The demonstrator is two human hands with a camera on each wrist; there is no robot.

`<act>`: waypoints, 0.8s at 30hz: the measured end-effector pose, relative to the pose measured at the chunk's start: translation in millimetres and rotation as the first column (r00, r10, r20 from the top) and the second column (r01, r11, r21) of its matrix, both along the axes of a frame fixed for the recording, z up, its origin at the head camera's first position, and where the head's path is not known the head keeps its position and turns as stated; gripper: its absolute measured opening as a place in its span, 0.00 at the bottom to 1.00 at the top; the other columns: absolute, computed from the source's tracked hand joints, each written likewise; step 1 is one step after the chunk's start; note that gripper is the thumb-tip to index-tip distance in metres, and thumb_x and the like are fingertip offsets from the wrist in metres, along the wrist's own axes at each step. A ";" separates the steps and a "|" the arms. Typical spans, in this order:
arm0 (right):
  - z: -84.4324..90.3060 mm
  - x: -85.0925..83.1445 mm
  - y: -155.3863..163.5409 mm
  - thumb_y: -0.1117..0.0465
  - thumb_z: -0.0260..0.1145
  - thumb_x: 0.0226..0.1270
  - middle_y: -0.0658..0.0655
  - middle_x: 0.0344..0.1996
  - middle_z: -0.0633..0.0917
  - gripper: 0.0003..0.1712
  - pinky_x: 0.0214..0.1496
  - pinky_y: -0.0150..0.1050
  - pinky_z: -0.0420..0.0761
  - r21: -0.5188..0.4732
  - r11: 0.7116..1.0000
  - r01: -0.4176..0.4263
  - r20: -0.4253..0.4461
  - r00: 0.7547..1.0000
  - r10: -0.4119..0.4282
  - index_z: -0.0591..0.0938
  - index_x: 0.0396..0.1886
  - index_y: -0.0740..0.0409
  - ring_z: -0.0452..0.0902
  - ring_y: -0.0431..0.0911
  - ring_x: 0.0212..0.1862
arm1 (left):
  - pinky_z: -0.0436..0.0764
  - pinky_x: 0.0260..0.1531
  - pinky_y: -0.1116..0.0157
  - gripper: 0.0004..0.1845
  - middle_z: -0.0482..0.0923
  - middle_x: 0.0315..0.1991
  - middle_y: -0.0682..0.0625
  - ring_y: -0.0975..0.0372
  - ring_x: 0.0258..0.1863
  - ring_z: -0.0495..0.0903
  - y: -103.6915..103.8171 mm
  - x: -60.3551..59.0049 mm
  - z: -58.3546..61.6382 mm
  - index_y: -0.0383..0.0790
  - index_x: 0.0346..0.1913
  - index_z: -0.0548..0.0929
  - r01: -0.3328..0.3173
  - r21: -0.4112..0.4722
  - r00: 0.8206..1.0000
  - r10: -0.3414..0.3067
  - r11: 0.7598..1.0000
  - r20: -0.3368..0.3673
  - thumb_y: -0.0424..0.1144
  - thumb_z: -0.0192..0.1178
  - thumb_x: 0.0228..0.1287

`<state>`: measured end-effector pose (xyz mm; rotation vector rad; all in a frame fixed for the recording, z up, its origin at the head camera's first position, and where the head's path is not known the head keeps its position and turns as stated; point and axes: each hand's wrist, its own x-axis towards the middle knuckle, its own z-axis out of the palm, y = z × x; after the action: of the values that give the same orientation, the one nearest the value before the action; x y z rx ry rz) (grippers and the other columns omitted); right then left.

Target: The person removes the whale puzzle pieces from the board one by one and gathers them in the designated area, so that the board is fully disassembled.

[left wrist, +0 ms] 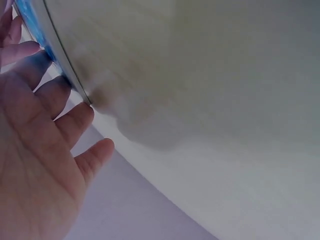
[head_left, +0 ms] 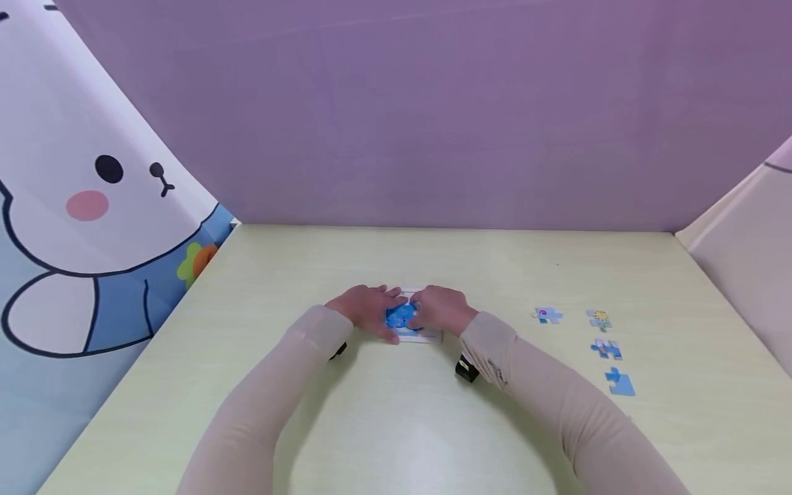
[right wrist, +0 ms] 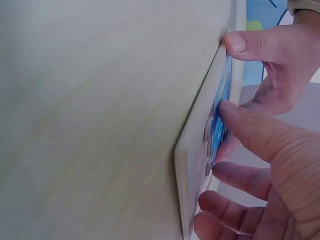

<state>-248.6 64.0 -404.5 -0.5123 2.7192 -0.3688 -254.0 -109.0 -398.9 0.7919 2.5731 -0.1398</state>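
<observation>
A white puzzle board (head_left: 427, 339) lies flat on the table with joined blue jigsaw pieces (head_left: 401, 316) on it. My left hand (head_left: 371, 311) rests at the board's left side, fingers spread. In the right wrist view its thumb (right wrist: 250, 44) touches the board's near edge. My right hand (head_left: 442, 309) is over the board's right part. Its thumb (right wrist: 245, 117) and forefinger (right wrist: 240, 177) pinch a blue jigsaw piece (right wrist: 218, 132) at the right side of the joined pieces. The other right fingers lie along the board. My hands partly hide the picture.
On the table to the right lie several loose jigsaw pieces: one with a purple swirl (head_left: 548, 315), one with a yellow sun (head_left: 599, 319), a blue patterned one (head_left: 606, 349) and a plain blue corner one (head_left: 621, 382). A purple backdrop (head_left: 458, 124) stands behind the table.
</observation>
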 end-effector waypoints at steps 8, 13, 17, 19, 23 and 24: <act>0.9 -0.2 -1.7 0.46 0.72 0.57 0.52 0.50 0.84 0.29 0.41 0.45 0.77 0.019 1.000 -0.004 0.012 1.000 0.004 0.81 0.57 0.51 0.77 0.45 0.44 | 0.60 0.65 0.48 0.49 0.51 0.75 0.53 0.53 0.73 0.52 1.4 0.0 -4.1 0.56 0.75 0.54 -0.008 -0.026 1.000 0.007 1.000 -0.016 0.68 0.60 0.54; 1.6 -1.1 -0.7 0.47 0.72 0.57 0.52 0.51 0.83 0.30 0.40 0.44 0.77 0.008 1.000 -0.010 0.019 1.000 0.009 0.80 0.58 0.51 0.78 0.45 0.45 | 0.62 0.64 0.48 0.49 0.51 0.75 0.52 0.53 0.73 0.53 0.8 -0.9 -6.0 0.56 0.76 0.54 0.008 -0.025 1.000 -0.008 1.000 -0.024 0.68 0.60 0.54; 3.5 -1.9 -0.2 0.48 0.72 0.56 0.53 0.52 0.83 0.31 0.42 0.45 0.77 -0.013 1.000 0.001 0.033 0.999 0.000 0.79 0.59 0.53 0.77 0.47 0.47 | 0.62 0.64 0.47 0.49 0.52 0.75 0.51 0.52 0.73 0.53 0.3 -1.7 -5.1 0.55 0.76 0.54 0.013 -0.019 0.999 -0.014 1.000 -0.029 0.68 0.59 0.54; 4.1 -1.9 -0.6 0.48 0.73 0.56 0.54 0.52 0.83 0.31 0.43 0.45 0.76 -0.023 1.000 0.005 0.041 0.999 -0.004 0.79 0.59 0.53 0.77 0.47 0.47 | 0.62 0.64 0.47 0.48 0.52 0.75 0.51 0.52 0.73 0.53 -0.2 -1.9 -4.8 0.56 0.75 0.54 0.014 -0.020 1.000 -0.014 1.000 -0.027 0.68 0.59 0.54; 2.6 -2.1 -2.9 0.50 0.72 0.57 0.54 0.52 0.83 0.30 0.44 0.45 0.77 -0.044 0.999 0.003 0.038 0.999 -0.001 0.79 0.59 0.55 0.77 0.46 0.46 | 0.62 0.64 0.47 0.49 0.52 0.75 0.52 0.53 0.73 0.53 -1.8 -1.9 -4.8 0.56 0.75 0.55 0.009 -0.022 1.000 -0.009 1.000 -0.015 0.68 0.60 0.54; 1.8 -2.2 -3.7 0.50 0.72 0.58 0.54 0.52 0.83 0.29 0.44 0.45 0.77 -0.052 0.999 0.005 0.038 0.999 -0.003 0.79 0.58 0.55 0.77 0.46 0.46 | 0.62 0.64 0.47 0.49 0.52 0.75 0.52 0.53 0.73 0.53 -2.3 -1.7 -5.0 0.56 0.75 0.55 0.007 -0.022 1.000 -0.007 1.000 -0.012 0.68 0.60 0.54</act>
<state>-250.8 60.3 -402.7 -0.5089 2.6808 -0.4472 -255.6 -111.4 -403.9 0.7940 2.5756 -0.1745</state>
